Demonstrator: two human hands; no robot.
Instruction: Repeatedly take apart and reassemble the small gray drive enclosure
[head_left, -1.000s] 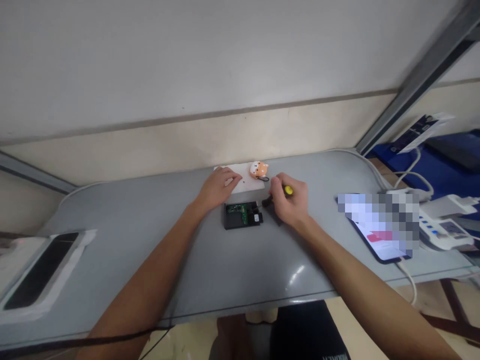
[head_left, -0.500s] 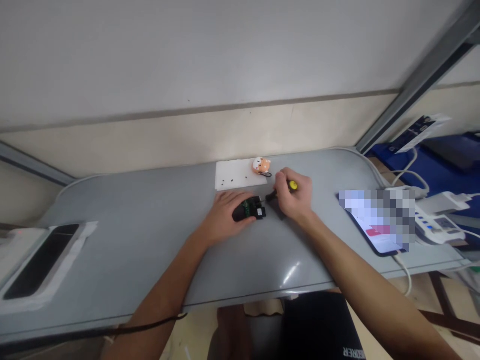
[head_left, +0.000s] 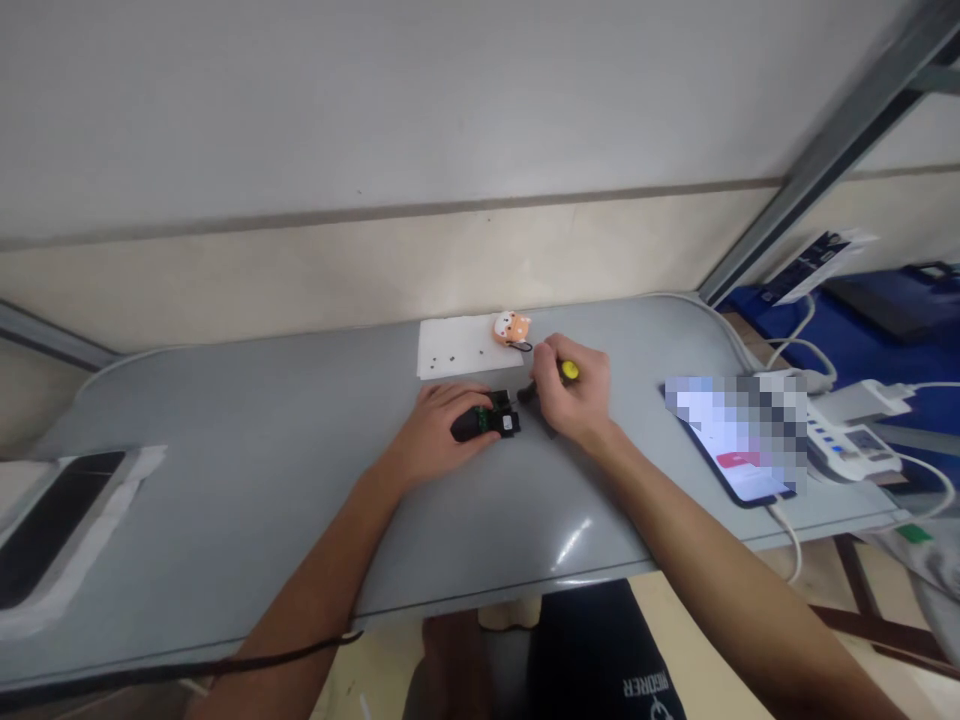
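An opened computer mouse (head_left: 466,426), black with a bit of green circuit board and a small white label showing, lies on the grey table. My left hand (head_left: 442,432) is closed round its left part, the thumb on the near side and the fingers over the far side. In my right hand (head_left: 576,388) is a screwdriver (head_left: 571,371) with a dark handle and a yellow end. Its shaft points left at the front end of the mouse; whether the tip sits in a screw is too small to tell.
Behind the mouse lies white paper (head_left: 452,340) with several tiny dark screws. An orange-and-white animal-shaped case (head_left: 512,328) rests on its right corner. A lit phone (head_left: 731,450) and a white power strip (head_left: 862,452) are at right; a dark phone-like slab (head_left: 56,520) is at left.
The whole view has shifted, so everything sits slightly further left. Both hands keep their holds on the mouse and the screwdriver, with little visible movement between them.
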